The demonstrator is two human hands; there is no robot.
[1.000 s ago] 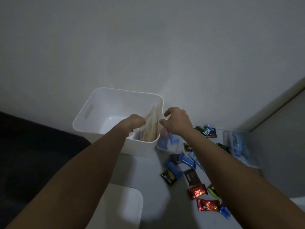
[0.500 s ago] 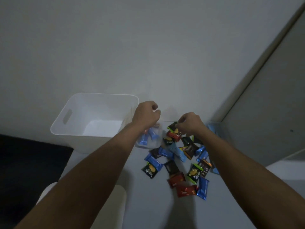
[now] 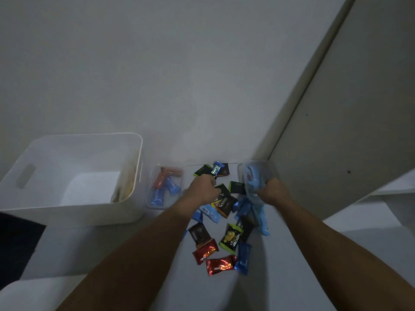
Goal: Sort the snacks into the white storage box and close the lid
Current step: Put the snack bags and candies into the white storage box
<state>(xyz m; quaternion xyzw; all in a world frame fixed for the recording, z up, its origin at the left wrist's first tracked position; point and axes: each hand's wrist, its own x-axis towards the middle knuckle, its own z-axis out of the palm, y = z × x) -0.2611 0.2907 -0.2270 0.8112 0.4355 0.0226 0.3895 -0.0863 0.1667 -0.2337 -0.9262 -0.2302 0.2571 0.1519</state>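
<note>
The white storage box (image 3: 67,212) stands open at the left with a pale packet (image 3: 128,182) leaning inside its right wall. Several small snack packets (image 3: 224,239) in blue, red, black and green lie scattered on the table. My left hand (image 3: 203,189) reaches into the pile with fingers curled over a dark packet (image 3: 222,190). My right hand (image 3: 272,191) grips the edge of a clear tub (image 3: 253,176) holding blue packets, tilted toward the pile.
A second clear tub (image 3: 165,187) with orange and blue bars sits beside the box. The white lid (image 3: 27,295) lies at the bottom left. A wall stands behind, and a door panel (image 3: 348,108) at the right.
Both hands left the white box and moved right to the snack pile. The right hand took hold of the clear tub of blue packets. The view swung to the right.
</note>
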